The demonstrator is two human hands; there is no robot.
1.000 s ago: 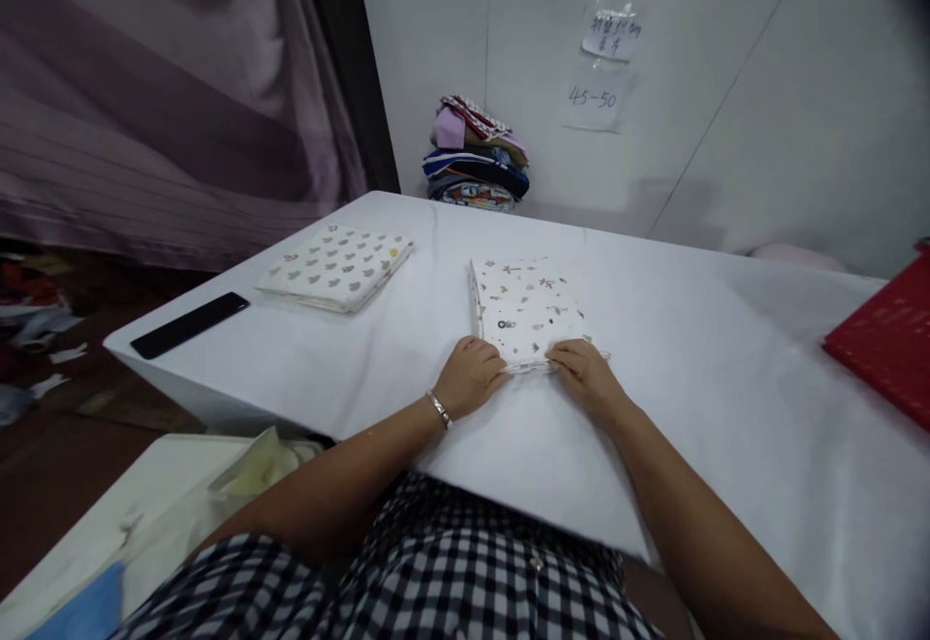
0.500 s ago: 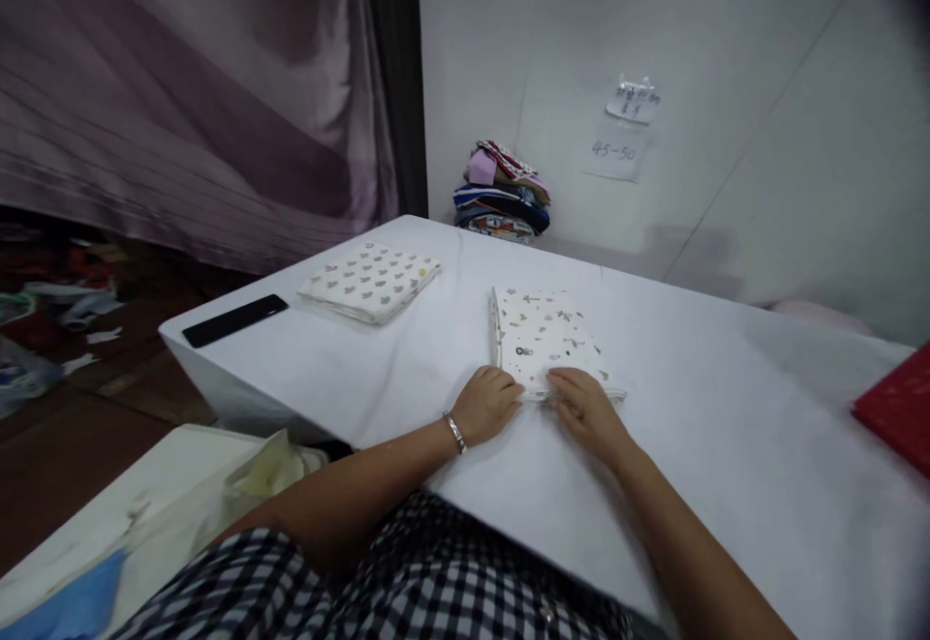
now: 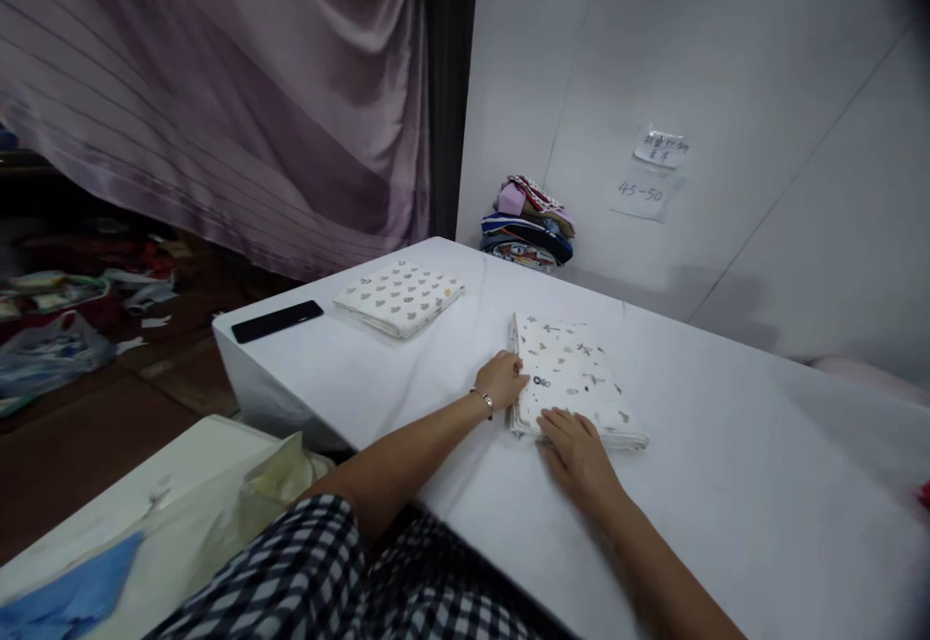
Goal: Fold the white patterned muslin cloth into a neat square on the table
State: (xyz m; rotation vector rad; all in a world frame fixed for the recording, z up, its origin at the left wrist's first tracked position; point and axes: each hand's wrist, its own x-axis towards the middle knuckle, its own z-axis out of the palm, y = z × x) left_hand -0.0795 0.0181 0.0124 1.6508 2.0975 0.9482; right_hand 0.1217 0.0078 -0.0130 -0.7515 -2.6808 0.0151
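Observation:
In front of me a folded white cloth (image 3: 571,359) with small printed figures lies flat on the white table (image 3: 697,485). At its left edge is my left hand (image 3: 503,380), wearing a bracelet, its fingers curled and pinching the layered side. My right hand (image 3: 577,451) rests palm down on the near edge, fingers stretched out over the fabric. Farther off to the left lies a second folded cloth (image 3: 401,297), white with rows of grey motifs; neither hand touches it.
A black phone-like slab (image 3: 277,321) lies at the table's left edge. Stacked fabrics (image 3: 528,224) stand by the wall behind. Below left is a pale surface (image 3: 210,466) with a blue cloth (image 3: 77,587). A purple curtain (image 3: 291,117) hangs at the back left.
My left hand has moved from the near edge of the cloth up to its left side. My right hand has flattened onto the near edge. The view has shifted left.

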